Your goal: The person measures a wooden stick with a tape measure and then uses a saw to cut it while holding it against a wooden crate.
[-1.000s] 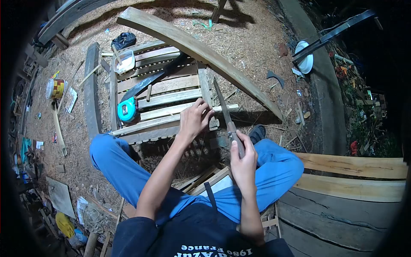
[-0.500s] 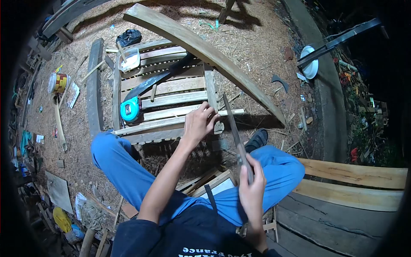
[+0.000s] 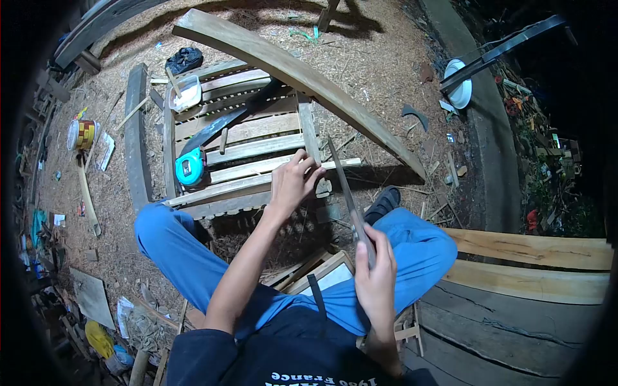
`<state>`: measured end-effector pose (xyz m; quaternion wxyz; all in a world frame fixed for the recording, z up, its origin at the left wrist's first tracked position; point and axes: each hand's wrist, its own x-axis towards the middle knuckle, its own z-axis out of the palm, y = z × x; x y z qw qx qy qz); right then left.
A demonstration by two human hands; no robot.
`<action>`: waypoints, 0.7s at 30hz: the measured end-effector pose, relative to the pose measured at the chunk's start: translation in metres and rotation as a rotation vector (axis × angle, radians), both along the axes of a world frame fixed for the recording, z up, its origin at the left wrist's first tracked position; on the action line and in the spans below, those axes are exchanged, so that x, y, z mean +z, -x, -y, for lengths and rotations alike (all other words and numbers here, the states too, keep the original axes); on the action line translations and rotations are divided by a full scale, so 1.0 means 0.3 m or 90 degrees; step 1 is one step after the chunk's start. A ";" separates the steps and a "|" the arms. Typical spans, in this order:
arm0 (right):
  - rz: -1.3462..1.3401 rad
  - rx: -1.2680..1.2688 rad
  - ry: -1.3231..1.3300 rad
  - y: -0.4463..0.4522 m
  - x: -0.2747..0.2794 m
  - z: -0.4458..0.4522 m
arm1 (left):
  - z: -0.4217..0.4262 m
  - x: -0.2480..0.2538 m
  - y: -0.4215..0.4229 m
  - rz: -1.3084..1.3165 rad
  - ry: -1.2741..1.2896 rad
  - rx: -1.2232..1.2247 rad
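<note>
My right hand (image 3: 376,273) is wrapped round the grip of a long knife (image 3: 346,183), its narrow dark blade pointing up and away. My left hand (image 3: 293,183) is closed with its fingertips on a thin wooden strip (image 3: 341,163), whose end sticks out to the right. The strip lies across the near side of a slatted wooden frame (image 3: 257,149). The blade is close to the strip's right end; I cannot tell if they touch. A teal tape measure (image 3: 190,167) sits at the frame's left corner. Behind it lies a handsaw (image 3: 219,125).
A thick curved plank (image 3: 283,64) slants over the frame's far right corner. A plastic tub (image 3: 186,94) and a black bag (image 3: 184,60) are at the far left, near a dark beam (image 3: 138,135). Pale boards (image 3: 534,249) lie at my right.
The whole view has shifted slightly, with the scene sliding a little left. Both hands keep their holds, and the knife stays beside the strip's end at nearly the same angle.
</note>
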<state>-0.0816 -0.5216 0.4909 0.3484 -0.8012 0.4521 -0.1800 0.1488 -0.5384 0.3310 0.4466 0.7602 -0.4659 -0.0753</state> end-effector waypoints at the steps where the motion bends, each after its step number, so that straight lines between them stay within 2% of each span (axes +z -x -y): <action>1: 0.005 0.001 -0.002 -0.039 0.003 0.024 | 0.001 0.002 -0.012 0.005 -0.002 0.001; 3: -0.032 0.003 -0.014 -0.080 0.009 0.052 | 0.007 0.001 -0.021 -0.011 0.001 0.017; 7: 0.032 0.021 0.010 0.062 -0.034 -0.013 | 0.005 -0.030 -0.010 -0.003 0.010 0.009; 9: 0.002 0.002 0.003 0.082 -0.014 -0.029 | 0.011 -0.023 -0.009 -0.002 0.020 0.022; 11: 0.032 -0.017 -0.033 0.053 -0.023 -0.004 | -0.003 0.003 -0.004 -0.021 -0.023 0.008; 15: 0.053 0.000 -0.014 -0.145 -0.143 0.155 | -0.004 -0.016 0.011 0.001 -0.003 0.016; 18: 0.011 0.034 0.001 -0.079 -0.039 0.090 | -0.006 -0.033 0.001 0.005 0.008 0.033; 21: -0.015 0.027 0.003 0.008 -0.013 0.033 | 0.013 -0.028 -0.002 0.011 0.025 0.031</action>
